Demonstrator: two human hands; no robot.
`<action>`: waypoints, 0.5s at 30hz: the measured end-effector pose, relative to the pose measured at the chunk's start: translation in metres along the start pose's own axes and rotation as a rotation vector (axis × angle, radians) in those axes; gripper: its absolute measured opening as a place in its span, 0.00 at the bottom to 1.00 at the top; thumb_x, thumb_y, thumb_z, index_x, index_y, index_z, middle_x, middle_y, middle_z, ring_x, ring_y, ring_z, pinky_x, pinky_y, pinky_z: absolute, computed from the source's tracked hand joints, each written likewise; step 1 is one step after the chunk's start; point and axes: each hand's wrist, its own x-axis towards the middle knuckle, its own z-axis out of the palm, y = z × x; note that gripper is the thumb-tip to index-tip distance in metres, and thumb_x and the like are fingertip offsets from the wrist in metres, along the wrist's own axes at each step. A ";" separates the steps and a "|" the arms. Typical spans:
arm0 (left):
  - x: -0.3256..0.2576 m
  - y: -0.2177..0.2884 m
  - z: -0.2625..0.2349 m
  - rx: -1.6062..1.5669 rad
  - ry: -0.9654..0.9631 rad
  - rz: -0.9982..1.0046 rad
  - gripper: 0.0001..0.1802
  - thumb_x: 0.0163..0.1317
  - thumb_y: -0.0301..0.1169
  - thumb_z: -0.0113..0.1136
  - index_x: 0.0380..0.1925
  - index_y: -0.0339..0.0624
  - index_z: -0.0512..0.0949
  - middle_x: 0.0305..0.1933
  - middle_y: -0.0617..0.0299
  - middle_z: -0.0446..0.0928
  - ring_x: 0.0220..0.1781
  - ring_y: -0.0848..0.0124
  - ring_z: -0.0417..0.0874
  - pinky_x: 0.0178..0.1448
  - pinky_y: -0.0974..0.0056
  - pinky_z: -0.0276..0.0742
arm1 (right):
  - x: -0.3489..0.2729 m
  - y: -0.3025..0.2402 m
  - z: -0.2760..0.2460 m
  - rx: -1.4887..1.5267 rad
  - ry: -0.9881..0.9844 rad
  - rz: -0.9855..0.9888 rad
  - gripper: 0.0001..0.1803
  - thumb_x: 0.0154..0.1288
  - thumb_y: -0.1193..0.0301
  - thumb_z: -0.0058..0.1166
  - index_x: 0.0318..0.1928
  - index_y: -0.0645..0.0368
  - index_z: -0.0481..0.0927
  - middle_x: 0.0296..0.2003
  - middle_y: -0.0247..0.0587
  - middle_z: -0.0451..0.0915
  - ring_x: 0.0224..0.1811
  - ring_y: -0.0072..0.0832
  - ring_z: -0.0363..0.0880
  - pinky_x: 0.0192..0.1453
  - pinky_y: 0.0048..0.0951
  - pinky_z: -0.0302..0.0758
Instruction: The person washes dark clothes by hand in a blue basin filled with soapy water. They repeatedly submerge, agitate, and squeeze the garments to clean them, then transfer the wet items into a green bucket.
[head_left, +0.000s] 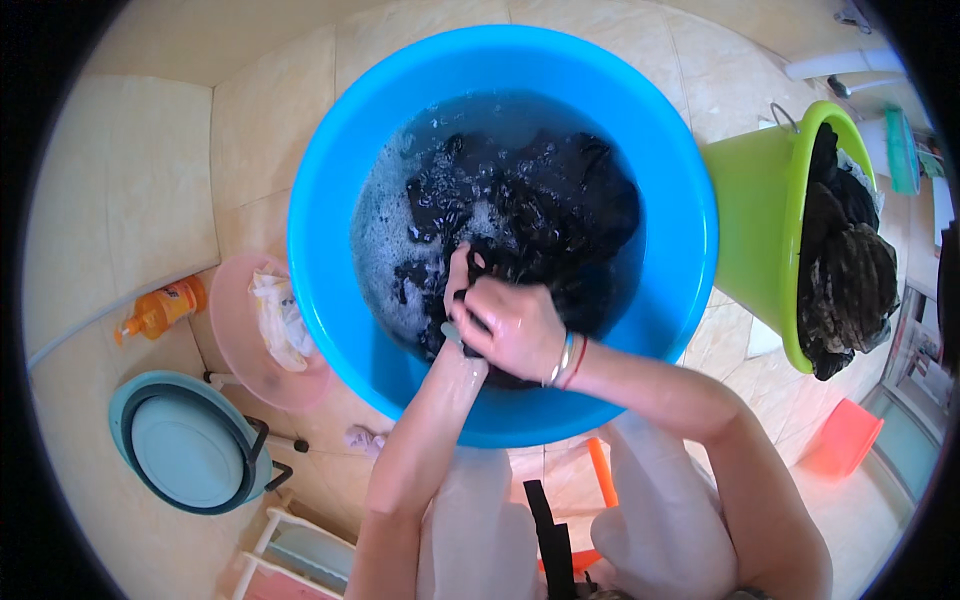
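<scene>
A large blue basin (pixel 330 130) of sudsy water holds soaked black clothing (pixel 520 200), partly under the surface. My right hand (pixel 520 325) is closed on a bunched piece of the cloth near the basin's front side. Against it, my left hand (pixel 460 285) is curled around the same wet cloth, its lower fingers partly hidden by the right hand. A silver bracelet and a red string circle my right wrist, and a pale bangle is on the left. White foam gathers along the left side of the water.
Right of the basin, a tilted green bucket (pixel 745 215) holds dark clothes (pixel 850 265). At left are a pink basin (pixel 235 330) with pale cloth, an orange bottle (pixel 165 307) and stacked blue-grey basins (pixel 185 450). A red-orange container (pixel 845 438) sits at lower right.
</scene>
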 end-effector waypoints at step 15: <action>0.029 0.029 0.012 0.277 0.266 -0.014 0.27 0.72 0.24 0.41 0.69 0.60 0.65 0.65 0.61 0.71 0.61 0.61 0.75 0.63 0.54 0.74 | 0.007 0.137 0.008 -0.212 -0.168 0.183 0.17 0.59 0.66 0.61 0.49 0.47 0.79 0.43 0.46 0.77 0.44 0.48 0.79 0.45 0.45 0.77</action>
